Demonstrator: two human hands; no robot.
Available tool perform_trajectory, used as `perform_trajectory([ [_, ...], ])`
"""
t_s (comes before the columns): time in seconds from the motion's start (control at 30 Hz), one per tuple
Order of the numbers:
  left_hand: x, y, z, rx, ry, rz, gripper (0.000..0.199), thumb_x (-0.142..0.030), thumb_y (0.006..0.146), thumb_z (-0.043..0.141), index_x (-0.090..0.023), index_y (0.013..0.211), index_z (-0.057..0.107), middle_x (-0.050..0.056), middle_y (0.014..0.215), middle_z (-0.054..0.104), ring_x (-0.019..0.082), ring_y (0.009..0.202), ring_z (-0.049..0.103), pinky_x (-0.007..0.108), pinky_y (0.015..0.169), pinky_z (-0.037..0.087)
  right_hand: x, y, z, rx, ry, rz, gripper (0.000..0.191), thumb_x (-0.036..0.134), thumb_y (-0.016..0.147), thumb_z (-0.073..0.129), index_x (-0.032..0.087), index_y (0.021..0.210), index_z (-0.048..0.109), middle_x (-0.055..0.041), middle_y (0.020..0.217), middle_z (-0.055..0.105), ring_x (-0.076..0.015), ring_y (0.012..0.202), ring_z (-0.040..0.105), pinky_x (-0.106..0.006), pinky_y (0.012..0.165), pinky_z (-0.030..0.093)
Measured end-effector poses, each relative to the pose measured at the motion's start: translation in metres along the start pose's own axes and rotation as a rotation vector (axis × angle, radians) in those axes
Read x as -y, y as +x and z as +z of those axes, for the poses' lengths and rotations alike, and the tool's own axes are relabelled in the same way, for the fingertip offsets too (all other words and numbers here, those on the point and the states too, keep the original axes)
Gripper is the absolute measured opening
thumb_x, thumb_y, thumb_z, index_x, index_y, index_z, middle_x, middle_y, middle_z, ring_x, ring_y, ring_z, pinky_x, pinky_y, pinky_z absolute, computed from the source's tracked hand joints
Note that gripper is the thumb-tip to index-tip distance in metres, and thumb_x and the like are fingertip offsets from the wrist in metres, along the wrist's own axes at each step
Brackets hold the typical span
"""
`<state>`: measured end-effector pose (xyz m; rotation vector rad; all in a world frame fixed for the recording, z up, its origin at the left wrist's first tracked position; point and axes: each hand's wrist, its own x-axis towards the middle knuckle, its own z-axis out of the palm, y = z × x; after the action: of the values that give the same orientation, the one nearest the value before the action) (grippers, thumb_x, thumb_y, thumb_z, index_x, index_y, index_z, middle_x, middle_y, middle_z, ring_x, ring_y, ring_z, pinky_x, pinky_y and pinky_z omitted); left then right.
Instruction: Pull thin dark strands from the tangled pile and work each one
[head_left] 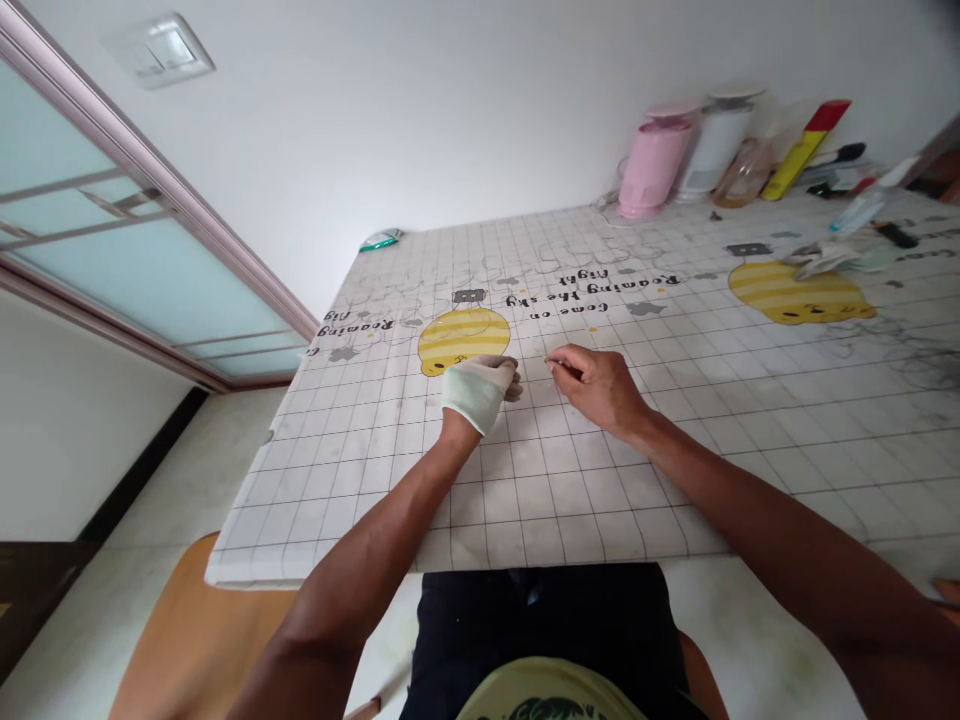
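My left hand (484, 388) wears a white and pale green work glove with greyish fingertips. Its fingers are curled together just above the table, beside a yellow striped balloon print. A short gap to the right, my right hand (592, 382) is bare, with thumb and forefinger pinched and pointing towards the left one. Anything between either hand's fingers is too small or hidden to make out. Both hands are over the tablecloth (540, 490), which is white with a dark grid, printed lettering and cartoon balloons.
Along the wall stand a pink cylinder (654, 168), a white cylinder (712, 150), an amber bottle (744, 172) and a yellow can with red cap (806, 150). A crumpled glove (829, 255) lies at right. A green-edged packet (381, 240) rests at the far left corner.
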<state>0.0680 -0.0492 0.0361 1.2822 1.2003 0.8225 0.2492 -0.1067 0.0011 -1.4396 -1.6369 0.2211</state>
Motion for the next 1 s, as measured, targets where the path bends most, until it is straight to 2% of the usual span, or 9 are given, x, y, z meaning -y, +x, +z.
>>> perform_trajectory([
  [0.13,0.000,-0.004,0.003,0.050,0.098,-0.003,0.019,-0.014,0.092,0.061,-0.015,0.076,0.072,0.004,0.071,0.070,0.013,0.057,0.066,0.025,0.056,0.055,-0.004,0.003,0.001,-0.003,-0.006,0.089,0.008,0.024,0.095,0.063,0.021,0.094,0.071,0.0011,0.067,0.069,-0.0145,0.057,0.059,-0.029,0.058,0.045],
  [0.27,0.002,-0.008,0.007,0.113,0.136,0.009,0.023,-0.011,0.092,0.058,-0.015,0.072,0.070,0.003,0.069,0.068,0.012,0.056,0.065,0.022,0.055,0.052,-0.009,0.005,0.006,0.002,0.037,0.124,0.018,0.026,0.095,0.064,0.020,0.106,0.076,-0.0014,0.073,0.073,-0.0164,0.061,0.065,-0.030,0.062,0.049],
  [0.37,0.002,-0.007,0.005,0.112,0.147,0.018,0.023,-0.013,0.091,0.059,-0.016,0.070,0.068,0.003,0.068,0.068,0.012,0.056,0.065,0.022,0.054,0.051,-0.009,0.003,0.006,-0.009,0.052,0.111,0.022,0.028,0.096,0.063,0.020,0.108,0.079,-0.0021,0.073,0.073,-0.0166,0.061,0.065,-0.030,0.060,0.049],
  [0.5,0.003,-0.002,-0.002,0.027,0.092,0.004,0.016,-0.017,0.091,0.062,-0.016,0.077,0.071,0.004,0.073,0.071,0.014,0.059,0.068,0.025,0.059,0.057,-0.005,-0.001,0.003,-0.010,0.054,0.073,0.024,0.027,0.097,0.061,0.020,0.107,0.081,-0.0020,0.073,0.073,-0.0161,0.061,0.063,-0.029,0.059,0.048],
  [0.6,0.004,0.001,-0.006,0.003,0.096,0.016,0.017,-0.019,0.091,0.062,-0.016,0.077,0.071,0.004,0.072,0.071,0.014,0.059,0.069,0.024,0.057,0.057,-0.001,-0.004,0.001,-0.007,0.044,0.041,0.024,0.028,0.098,0.060,0.020,0.108,0.081,-0.0017,0.072,0.072,-0.0160,0.061,0.062,-0.030,0.060,0.048],
  [0.83,0.009,0.004,-0.006,0.016,0.120,0.039,0.016,-0.022,0.090,0.064,-0.016,0.077,0.071,0.004,0.072,0.071,0.014,0.059,0.070,0.023,0.056,0.056,-0.001,-0.003,-0.001,-0.042,-0.035,-0.033,0.024,0.027,0.098,0.059,0.021,0.109,0.080,-0.0011,0.072,0.070,-0.0158,0.061,0.060,-0.030,0.062,0.048],
  [1.0,0.010,0.006,-0.003,0.066,0.087,-0.013,0.019,-0.020,0.090,0.064,-0.017,0.072,0.067,0.004,0.070,0.069,0.013,0.056,0.066,0.026,0.057,0.057,-0.003,-0.003,-0.003,-0.030,-0.075,-0.009,0.024,0.027,0.097,0.059,0.021,0.109,0.080,-0.0005,0.069,0.068,-0.0150,0.058,0.057,-0.029,0.060,0.047],
])
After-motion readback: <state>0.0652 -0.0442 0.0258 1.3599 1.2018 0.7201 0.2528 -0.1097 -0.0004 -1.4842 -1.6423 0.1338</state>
